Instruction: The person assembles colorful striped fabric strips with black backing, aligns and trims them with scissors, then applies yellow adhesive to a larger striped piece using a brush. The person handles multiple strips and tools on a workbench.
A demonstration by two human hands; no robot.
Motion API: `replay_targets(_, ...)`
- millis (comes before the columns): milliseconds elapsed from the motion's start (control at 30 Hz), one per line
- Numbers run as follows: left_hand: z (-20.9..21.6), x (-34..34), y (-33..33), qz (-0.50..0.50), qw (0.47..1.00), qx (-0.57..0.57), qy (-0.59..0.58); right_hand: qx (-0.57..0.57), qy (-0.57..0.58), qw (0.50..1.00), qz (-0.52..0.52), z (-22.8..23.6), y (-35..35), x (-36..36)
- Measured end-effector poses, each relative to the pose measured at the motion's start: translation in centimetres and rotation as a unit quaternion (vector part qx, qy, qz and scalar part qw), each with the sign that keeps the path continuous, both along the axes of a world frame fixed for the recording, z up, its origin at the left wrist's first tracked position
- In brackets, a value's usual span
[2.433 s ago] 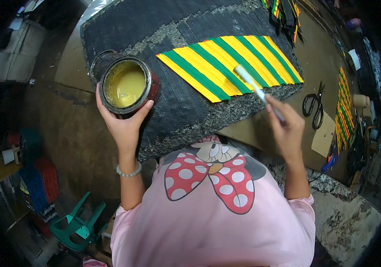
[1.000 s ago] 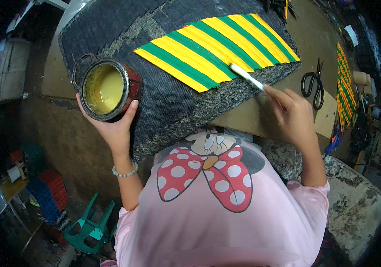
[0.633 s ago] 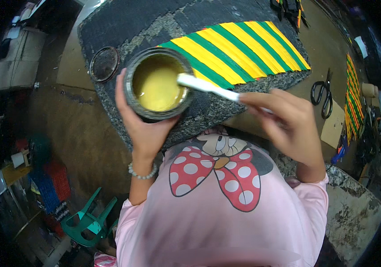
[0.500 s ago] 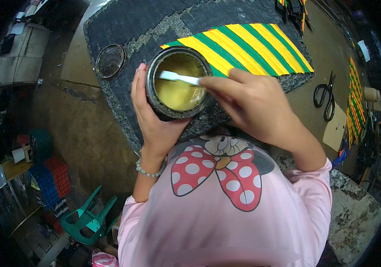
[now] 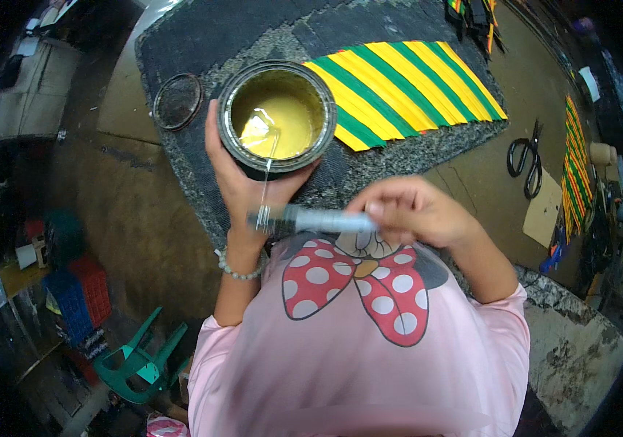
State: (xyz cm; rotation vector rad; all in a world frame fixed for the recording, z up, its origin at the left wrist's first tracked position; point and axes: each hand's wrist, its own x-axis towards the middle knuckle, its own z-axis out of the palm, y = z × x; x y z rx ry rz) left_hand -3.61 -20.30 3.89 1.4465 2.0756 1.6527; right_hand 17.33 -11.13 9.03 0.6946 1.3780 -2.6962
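A round metal can (image 5: 330,109) of yellow, glossy, glue-like liquid is tilted toward me. My left hand (image 5: 242,186) is closed around its near left side, with the thumb hidden behind the rim. Below the can, my right hand (image 5: 413,211) pinches a white brush (image 5: 319,220), which is blurred by motion. Thin clear strands of the liquid stretch from the can's near rim to the brush's tip. To the right of the can lies a panel of green and yellow diagonal strips (image 5: 413,87) on the dark work surface (image 5: 399,160).
The dark round lid (image 5: 179,102) lies at the work surface's left edge. Black-handled scissors (image 5: 525,159) and a tan card (image 5: 544,207) are on the floor to the right, beside a patterned woven strip (image 5: 576,171). A green plastic chair (image 5: 137,364) stands at lower left.
The brush has come out of the can toward me, drawing strands behind it. My right hand has moved nearer my body. The can has shifted slightly left and up, uncovering more of the striped panel.
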Motion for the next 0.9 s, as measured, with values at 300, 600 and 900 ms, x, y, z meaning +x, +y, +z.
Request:
replay_targets(300, -0.6, -0.7, -1.6, 0.053, 0.996, -0.017, -0.063, 0.424, -0.089, 0.846, -0.312, -0.5, 1.2, 6.0)
replay_targets(600, -2.1, -0.8, -2.5, 0.072, 0.993, -0.019, -0.091, 0.696, -0.235, 0.650, -0.196, -3.2, -0.5, 7.1)
replay_targets(900, -2.2, -0.8, -2.5, 0.067, 0.986, -0.006, -0.152, 0.753, -0.238, 0.596, -0.145, -4.0, 0.2, 5.0)
